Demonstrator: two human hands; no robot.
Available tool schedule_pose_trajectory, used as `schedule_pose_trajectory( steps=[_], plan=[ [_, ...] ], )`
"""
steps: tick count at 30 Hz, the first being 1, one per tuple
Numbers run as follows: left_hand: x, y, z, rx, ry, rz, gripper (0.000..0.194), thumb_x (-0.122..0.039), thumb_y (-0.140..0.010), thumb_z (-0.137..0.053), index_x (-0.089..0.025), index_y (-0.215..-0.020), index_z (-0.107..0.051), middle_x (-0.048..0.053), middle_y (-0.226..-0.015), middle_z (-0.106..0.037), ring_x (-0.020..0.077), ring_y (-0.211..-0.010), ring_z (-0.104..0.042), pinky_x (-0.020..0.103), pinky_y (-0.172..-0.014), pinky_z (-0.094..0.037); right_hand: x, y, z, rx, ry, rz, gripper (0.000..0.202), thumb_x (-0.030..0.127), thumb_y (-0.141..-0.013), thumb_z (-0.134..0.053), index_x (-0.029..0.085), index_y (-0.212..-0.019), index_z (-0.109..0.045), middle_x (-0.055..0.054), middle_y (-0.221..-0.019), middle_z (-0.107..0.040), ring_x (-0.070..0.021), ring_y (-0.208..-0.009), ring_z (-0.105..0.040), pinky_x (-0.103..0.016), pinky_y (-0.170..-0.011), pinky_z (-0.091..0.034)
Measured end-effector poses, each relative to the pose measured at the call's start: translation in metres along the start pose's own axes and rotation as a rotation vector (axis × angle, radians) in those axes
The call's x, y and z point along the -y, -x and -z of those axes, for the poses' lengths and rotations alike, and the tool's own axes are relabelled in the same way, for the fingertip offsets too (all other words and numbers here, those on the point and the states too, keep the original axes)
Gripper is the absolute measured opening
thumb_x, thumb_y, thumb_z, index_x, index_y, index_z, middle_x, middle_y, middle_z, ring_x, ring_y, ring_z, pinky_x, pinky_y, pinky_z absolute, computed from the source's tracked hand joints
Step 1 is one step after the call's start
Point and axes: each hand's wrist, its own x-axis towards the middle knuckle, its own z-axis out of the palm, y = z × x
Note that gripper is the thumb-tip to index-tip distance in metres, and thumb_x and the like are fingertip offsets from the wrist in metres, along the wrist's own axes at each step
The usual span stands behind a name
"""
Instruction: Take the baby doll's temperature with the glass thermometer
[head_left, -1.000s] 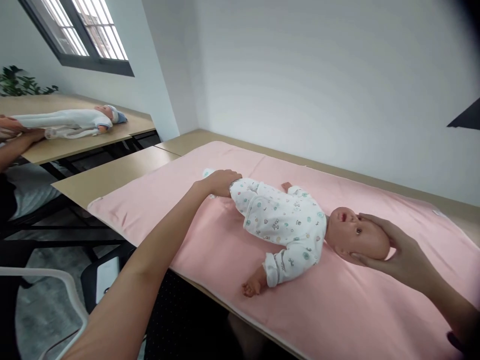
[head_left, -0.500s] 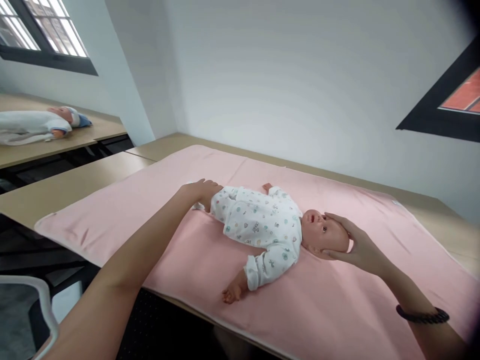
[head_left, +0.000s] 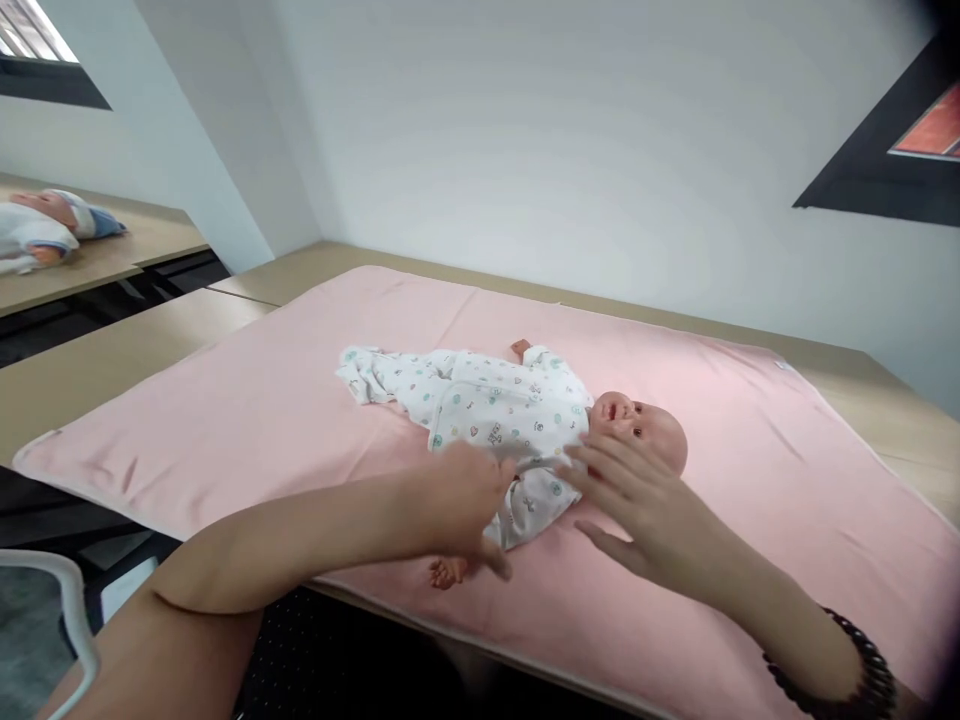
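Observation:
A baby doll [head_left: 510, 405] in a white printed outfit lies on its back on a pink blanket [head_left: 300, 420], head to the right and legs to the left. My left hand [head_left: 461, 500], smeared by motion, is over the doll's near side, in front of its sleeve. Thumb and fingers stand apart, and nothing shows between them. Beside the doll's head, my right hand [head_left: 637, 505] is open with spread fingers, covering part of the cheek and neck. Whether either hand touches the doll I cannot tell. The doll's near arm is partly hidden behind my left hand.
The blanket covers most of a wooden table [head_left: 150, 335] that stands by a white wall. On another table at the far left lies a second doll [head_left: 41, 225] with a blue-and-white cap. A white curved frame [head_left: 75, 600] is at the lower left.
My left hand has left the doll's legs and come right, towards its near arm. My right hand has let go of the head and moved left. The view has shifted slightly right.

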Motion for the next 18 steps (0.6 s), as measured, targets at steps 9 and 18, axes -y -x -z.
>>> schedule_pose_trajectory(
  steps=[9,18],
  plan=[
    [-0.013,0.025,-0.029,-0.072,-0.274,-0.057,0.047,-0.013,-0.078,-0.065,-0.011,-0.123,-0.056,0.010,-0.095,-0.070,0.0221,-0.072,-0.064,0.033,-0.054,-0.044,0.015,-0.033,-0.038,0.207,-0.024,0.089,0.012,0.015,-0.088,-0.057,0.018,-0.098,-0.065,-0.008,-0.095,-0.068,-0.0271,-0.088,-0.059,-0.046,-0.079,-0.049],
    [0.007,0.008,-0.010,0.046,-0.294,0.092,0.026,-0.002,-0.075,-0.064,-0.011,-0.100,-0.062,0.010,-0.095,-0.069,0.0242,-0.084,-0.066,0.033,-0.060,-0.047,0.015,-0.046,-0.029,0.257,-0.267,-0.116,0.013,0.027,-0.092,-0.059,0.025,-0.104,-0.066,-0.004,-0.093,-0.071,-0.0253,-0.086,-0.064,-0.043,-0.073,-0.050]
  ],
)
